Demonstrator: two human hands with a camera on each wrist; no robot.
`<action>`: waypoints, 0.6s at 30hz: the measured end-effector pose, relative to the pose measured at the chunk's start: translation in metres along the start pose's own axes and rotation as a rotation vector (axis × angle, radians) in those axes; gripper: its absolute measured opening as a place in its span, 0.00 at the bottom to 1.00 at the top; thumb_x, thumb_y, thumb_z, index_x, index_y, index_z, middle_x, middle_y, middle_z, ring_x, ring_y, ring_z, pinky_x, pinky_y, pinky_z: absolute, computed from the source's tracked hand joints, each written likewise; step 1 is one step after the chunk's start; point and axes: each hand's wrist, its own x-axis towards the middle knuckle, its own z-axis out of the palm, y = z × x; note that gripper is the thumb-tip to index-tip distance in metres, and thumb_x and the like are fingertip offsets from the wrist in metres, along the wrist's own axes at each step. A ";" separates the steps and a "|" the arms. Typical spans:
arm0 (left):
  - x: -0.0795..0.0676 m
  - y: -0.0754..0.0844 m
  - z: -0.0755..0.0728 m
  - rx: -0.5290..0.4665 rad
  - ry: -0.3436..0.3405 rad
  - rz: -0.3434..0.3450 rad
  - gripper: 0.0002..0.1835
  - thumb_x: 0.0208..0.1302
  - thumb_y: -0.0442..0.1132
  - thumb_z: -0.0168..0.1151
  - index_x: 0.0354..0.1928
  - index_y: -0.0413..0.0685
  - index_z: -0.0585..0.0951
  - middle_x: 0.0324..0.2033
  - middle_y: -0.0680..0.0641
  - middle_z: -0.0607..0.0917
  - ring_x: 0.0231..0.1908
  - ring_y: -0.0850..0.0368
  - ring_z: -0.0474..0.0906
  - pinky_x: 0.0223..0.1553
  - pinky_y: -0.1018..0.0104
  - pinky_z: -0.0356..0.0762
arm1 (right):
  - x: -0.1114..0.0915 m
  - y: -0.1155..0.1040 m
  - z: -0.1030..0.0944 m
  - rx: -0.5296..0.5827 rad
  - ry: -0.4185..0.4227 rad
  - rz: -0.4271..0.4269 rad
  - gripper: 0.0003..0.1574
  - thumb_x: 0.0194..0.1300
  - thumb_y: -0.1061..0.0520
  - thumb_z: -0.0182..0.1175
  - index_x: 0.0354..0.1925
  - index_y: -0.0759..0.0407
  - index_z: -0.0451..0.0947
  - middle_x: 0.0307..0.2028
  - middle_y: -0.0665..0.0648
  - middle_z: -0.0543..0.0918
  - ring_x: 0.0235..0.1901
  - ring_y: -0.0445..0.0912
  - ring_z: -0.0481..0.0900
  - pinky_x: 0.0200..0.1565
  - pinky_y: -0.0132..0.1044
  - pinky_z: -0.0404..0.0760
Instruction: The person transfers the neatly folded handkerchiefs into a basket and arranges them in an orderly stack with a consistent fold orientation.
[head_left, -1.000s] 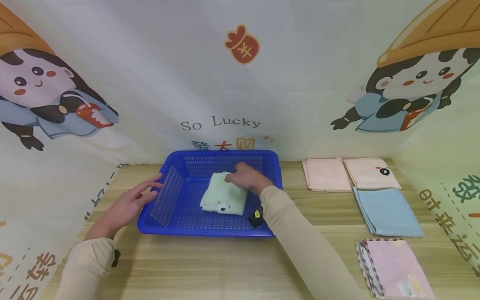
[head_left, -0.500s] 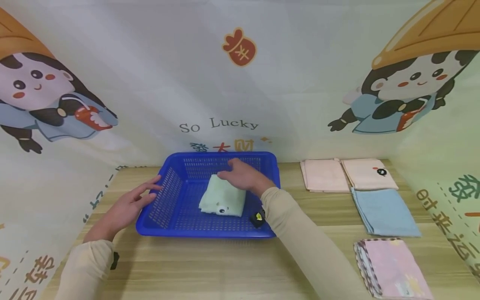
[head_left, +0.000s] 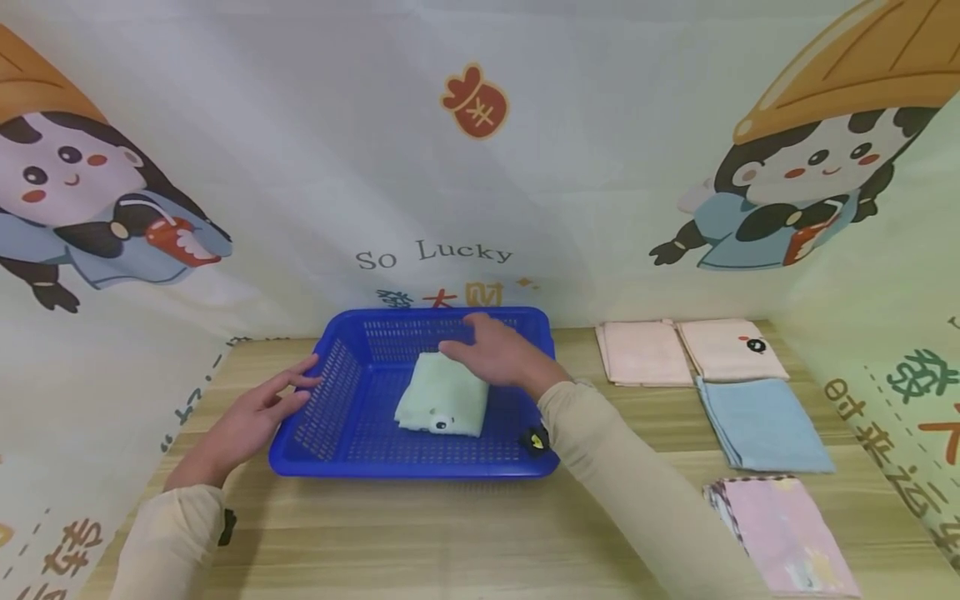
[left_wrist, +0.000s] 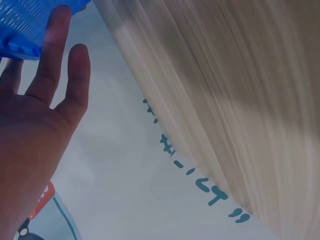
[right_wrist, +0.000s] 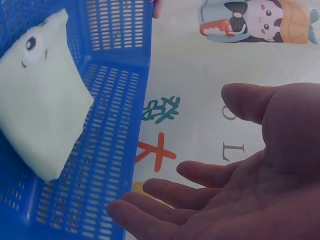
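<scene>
A pale green folded towel (head_left: 444, 396) with an animal face lies inside the blue plastic basket (head_left: 412, 471). My right hand (head_left: 501, 357), fingers extended and holding nothing, is over the towel's far right corner. In the right wrist view, a gap separates the spread thumb and fingers of that hand (right_wrist: 235, 175) from the towel (right_wrist: 45, 100). At the basket's left rim are the fingertips of my left hand (head_left: 258, 417). The left wrist view shows the fingers of this hand (left_wrist: 40, 100) fairly straight against the basket wall (left_wrist: 22, 25).
Several folded towels lie to the right of the basket: two pale pink ones (head_left: 647, 353) (head_left: 731, 350) at the back, a light blue one (head_left: 765, 425), and a pink checked-edge one (head_left: 791, 533) in front. A printed cloth backdrop (head_left: 585, 208) rises right behind the basket.
My right hand has come up off the green towel, its fingers spreading, and the forearm has shifted slightly right. The left hand stays at the basket's rim. The head view has tilted slightly.
</scene>
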 end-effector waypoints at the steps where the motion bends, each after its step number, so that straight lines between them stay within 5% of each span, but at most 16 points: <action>1: 0.000 -0.001 0.000 -0.002 0.002 0.006 0.27 0.81 0.60 0.41 0.68 0.55 0.74 0.82 0.54 0.53 0.71 0.27 0.64 0.65 0.29 0.66 | -0.001 0.001 -0.001 -0.007 0.005 -0.004 0.49 0.76 0.35 0.51 0.80 0.59 0.50 0.79 0.62 0.59 0.79 0.58 0.57 0.78 0.52 0.59; 18: 0.000 -0.001 0.001 -0.036 -0.002 0.028 0.25 0.82 0.56 0.42 0.69 0.52 0.73 0.82 0.51 0.53 0.74 0.25 0.57 0.66 0.28 0.64 | -0.011 0.014 -0.006 -0.323 0.023 -0.025 0.56 0.73 0.24 0.44 0.82 0.54 0.44 0.82 0.65 0.43 0.82 0.64 0.36 0.81 0.58 0.41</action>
